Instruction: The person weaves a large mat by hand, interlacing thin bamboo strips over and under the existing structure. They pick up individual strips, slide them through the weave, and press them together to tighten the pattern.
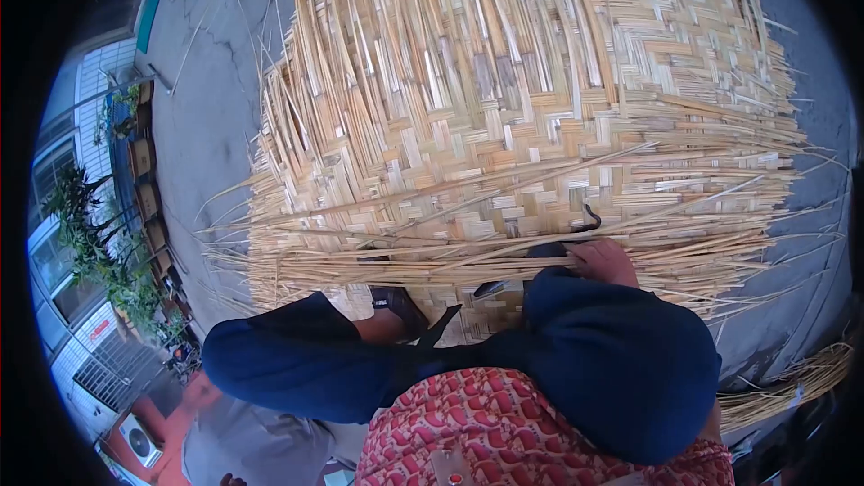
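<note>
Beyond my right knee, my right hand (605, 261) rests low over a bundle of loose strips, its fingers closed beside a dark object (549, 250). A thin, dark curved piece (589, 219) sticks up just past it; whether they are one object is unclear. Pale split strips are woven into a large mat (540, 139) under my feet. Long unwoven ends (432, 18) stand up at its far left, and loose strips (405, 272) lie crosswise near my shoes. My left hand is out of sight.
A dark shoe (398, 306) stands on the mat. Grey pavement (202, 63) surrounds it. At the left are potted plants (99, 234) and a tiled building (108, 342). A person in grey (256, 441) is at the lower left. More strips (792, 387) lie at the lower right.
</note>
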{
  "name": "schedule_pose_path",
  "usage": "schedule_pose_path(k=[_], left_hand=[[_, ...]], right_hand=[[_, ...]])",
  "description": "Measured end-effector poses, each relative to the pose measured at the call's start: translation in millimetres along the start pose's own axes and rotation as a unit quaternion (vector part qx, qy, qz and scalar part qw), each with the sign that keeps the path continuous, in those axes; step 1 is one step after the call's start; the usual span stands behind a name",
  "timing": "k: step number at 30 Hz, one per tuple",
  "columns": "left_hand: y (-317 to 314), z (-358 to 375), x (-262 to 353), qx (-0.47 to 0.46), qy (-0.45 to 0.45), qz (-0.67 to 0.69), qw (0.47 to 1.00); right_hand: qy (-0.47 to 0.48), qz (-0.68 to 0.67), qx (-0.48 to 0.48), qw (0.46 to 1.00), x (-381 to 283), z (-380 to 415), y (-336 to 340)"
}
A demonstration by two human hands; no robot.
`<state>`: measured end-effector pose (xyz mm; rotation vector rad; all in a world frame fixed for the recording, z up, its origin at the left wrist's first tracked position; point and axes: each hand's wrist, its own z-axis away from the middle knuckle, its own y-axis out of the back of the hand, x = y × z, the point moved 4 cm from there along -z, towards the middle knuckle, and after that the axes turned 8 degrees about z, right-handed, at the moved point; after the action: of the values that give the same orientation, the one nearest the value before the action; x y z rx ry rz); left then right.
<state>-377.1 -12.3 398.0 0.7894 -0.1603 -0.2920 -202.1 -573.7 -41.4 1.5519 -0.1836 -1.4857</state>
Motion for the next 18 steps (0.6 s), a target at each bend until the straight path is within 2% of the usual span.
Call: schedule_pose_path(k=[1, 2, 4, 6, 8, 9, 11, 12, 14, 16, 17, 18], left_hand=[[-53.8, -32.7, 19.0, -0.095, -0.04, -0.094, 0.99], [-113.5, -66.6, 36.6, -0.184, -0.099, -0.188, 0.96], [-223.3, -124.7, 61.4, -0.306, -0.245, -0.358, 0.847], [-311.7, -177.4, 58.8, -0.344, -0.347, -0.512, 0.706], [-350.5, -213.1, 42.3, -0.343, -0.366, -0.592, 0.631], [-357.6, -224.5, 33.4, -0.343, -0.368, -0.613, 0.609], [-361.1, -236.0, 20.1, -0.357, -0.365, -0.634, 0.581], [-363.8, -239.7, 16.3, -0.372, -0.364, -0.638, 0.567], [-358.3, -222.5, 34.4, -0.441, -0.371, -0.655, 0.488], [-341.2, -189.2, 79.1, -0.393, -0.457, -0.637, 0.481], [-301.5, -170.3, 110.5, -0.386, -0.435, -0.626, 0.52], [-238.2, -154.8, 158.2, -0.35, -0.395, -0.586, 0.615]], right_hand=[[-0.037, 0.008, -0.008, 0.999, 0.7, -0.1, 2.3], [-0.032, 0.002, -0.014, 0.999, -6.0, -1.7, 7.9], [0.036, 0.024, 0.104, 0.994, -34.4, -6.3, 42.2], [0.029, 0.017, 0.074, 0.997, -91.1, -26.6, 94.2], [0.023, 0.014, 0.047, 0.999, -116.6, -33.6, 103.5], [-0.016, 0.034, 0.054, 0.998, -118.4, -33.7, 101.5], [-0.055, 0.052, 0.06, 0.995, -103.7, -27.5, 84.2], [-0.039, 0.06, 0.069, 0.995, -77.0, -13.7, 58.9], [-0.025, 0.071, 0.079, 0.994, -45.2, -5.4, 37.9], [0.065, 0.092, 0.048, 0.992, -23.6, -8.8, 26.6], [0.081, 0.096, 0.066, 0.99, -21.0, -13.9, 29.3], [0.077, 0.102, 0.067, 0.99, -22.5, -19.0, 37.1]])
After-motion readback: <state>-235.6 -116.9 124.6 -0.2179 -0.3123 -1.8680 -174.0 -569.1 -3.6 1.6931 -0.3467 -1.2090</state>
